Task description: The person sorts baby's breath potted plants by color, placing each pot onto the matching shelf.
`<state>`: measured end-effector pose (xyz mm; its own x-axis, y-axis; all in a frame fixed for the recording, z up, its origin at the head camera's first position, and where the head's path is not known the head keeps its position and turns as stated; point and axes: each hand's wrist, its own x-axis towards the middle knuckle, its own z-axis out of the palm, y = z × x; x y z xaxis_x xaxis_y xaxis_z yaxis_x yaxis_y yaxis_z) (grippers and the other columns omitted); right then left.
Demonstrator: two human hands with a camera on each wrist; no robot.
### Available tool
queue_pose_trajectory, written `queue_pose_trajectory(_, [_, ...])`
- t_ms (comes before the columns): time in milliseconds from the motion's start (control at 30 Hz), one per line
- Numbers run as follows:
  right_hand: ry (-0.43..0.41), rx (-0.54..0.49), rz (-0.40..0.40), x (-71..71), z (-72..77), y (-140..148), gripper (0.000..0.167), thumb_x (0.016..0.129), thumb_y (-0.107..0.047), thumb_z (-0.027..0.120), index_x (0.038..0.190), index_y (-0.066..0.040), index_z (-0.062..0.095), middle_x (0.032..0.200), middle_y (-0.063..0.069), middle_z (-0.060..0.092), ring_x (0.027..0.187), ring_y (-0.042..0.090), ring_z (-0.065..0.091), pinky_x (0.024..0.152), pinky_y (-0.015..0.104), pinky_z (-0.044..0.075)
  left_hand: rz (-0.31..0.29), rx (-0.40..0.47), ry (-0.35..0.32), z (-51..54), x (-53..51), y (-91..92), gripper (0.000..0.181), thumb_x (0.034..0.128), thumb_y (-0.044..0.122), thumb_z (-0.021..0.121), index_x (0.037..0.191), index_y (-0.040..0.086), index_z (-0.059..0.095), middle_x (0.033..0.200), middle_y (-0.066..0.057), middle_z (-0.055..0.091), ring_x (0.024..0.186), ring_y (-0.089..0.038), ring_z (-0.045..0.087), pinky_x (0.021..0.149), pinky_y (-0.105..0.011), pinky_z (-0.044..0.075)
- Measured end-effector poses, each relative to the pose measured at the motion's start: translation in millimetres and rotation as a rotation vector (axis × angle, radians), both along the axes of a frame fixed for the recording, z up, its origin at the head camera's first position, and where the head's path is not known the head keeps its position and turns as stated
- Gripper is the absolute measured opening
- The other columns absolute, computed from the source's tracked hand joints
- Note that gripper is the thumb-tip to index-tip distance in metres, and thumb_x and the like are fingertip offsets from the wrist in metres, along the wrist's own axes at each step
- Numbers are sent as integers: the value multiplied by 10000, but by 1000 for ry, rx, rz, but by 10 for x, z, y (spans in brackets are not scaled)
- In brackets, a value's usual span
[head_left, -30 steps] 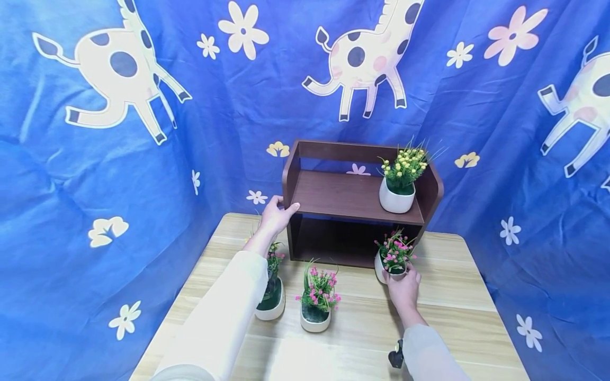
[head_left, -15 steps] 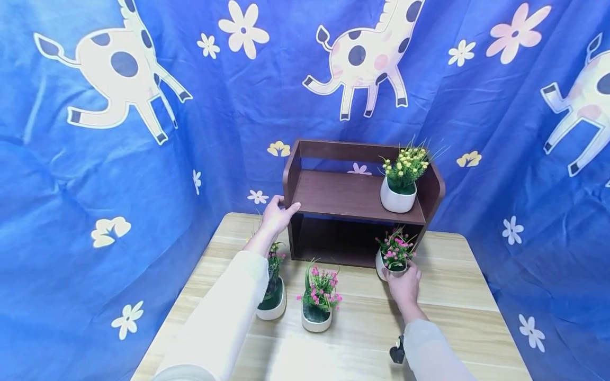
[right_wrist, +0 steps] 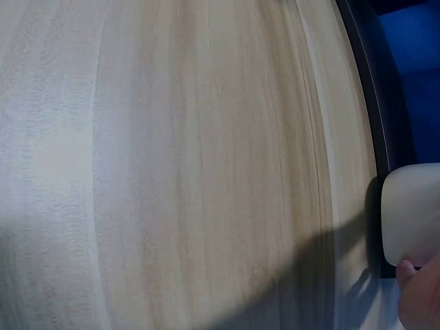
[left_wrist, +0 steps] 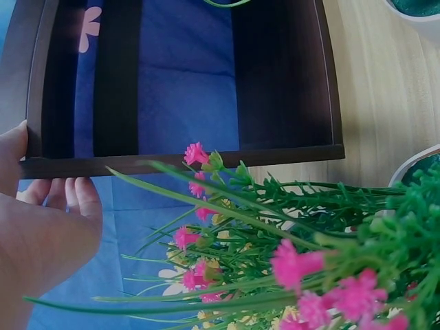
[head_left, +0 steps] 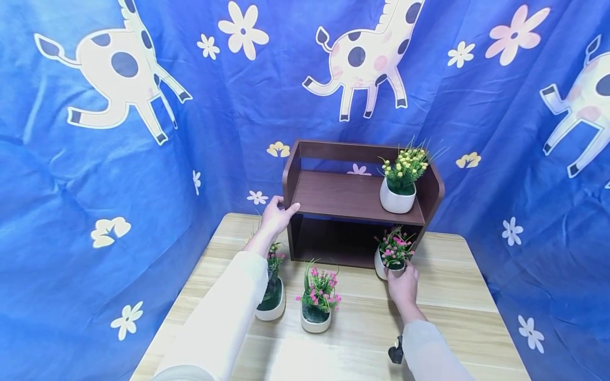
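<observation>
My left hand [head_left: 276, 217] grips the left side panel of a dark brown two-tier shelf [head_left: 340, 193]; in the left wrist view the thumb lies on one side of the panel and the fingers [left_wrist: 86, 196] on the other. At the right front of the lower tier, my right hand [head_left: 404, 286] holds a white pot of pink flowers [head_left: 396, 248]. That white pot [right_wrist: 412, 213] shows at the edge of the right wrist view, with a fingertip against it. Whether its base touches the shelf is hidden.
A white pot with yellow flowers [head_left: 399, 201] stands on the upper tier's right end. Another pink-flowered pot [head_left: 315, 320] stands on the wooden table [head_left: 457, 286]. Beside it a further pot [head_left: 272, 311] is partly covered by the left sleeve. Blue curtain [head_left: 229, 106] surrounds the table.
My right hand and the pink-flowered pot have shifted very slightly toward the shelf. The left hand keeps its place on the side panel.
</observation>
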<state>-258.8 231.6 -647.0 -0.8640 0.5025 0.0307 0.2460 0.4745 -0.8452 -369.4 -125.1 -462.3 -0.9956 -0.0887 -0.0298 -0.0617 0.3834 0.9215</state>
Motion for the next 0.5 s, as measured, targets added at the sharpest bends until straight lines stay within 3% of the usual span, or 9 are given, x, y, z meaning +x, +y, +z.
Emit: queue_pose_trajectory(500, [-25,45,-23,-103,88,-40,766,958,-264,780,1560,81,457,1427,413,516,1348,569,514,1220,642,408,0,-3,-2,-23,-25,-14,501,1021,395,760,1350,77,557,1524,-208,591,1449,-393,585,1219,-531,472])
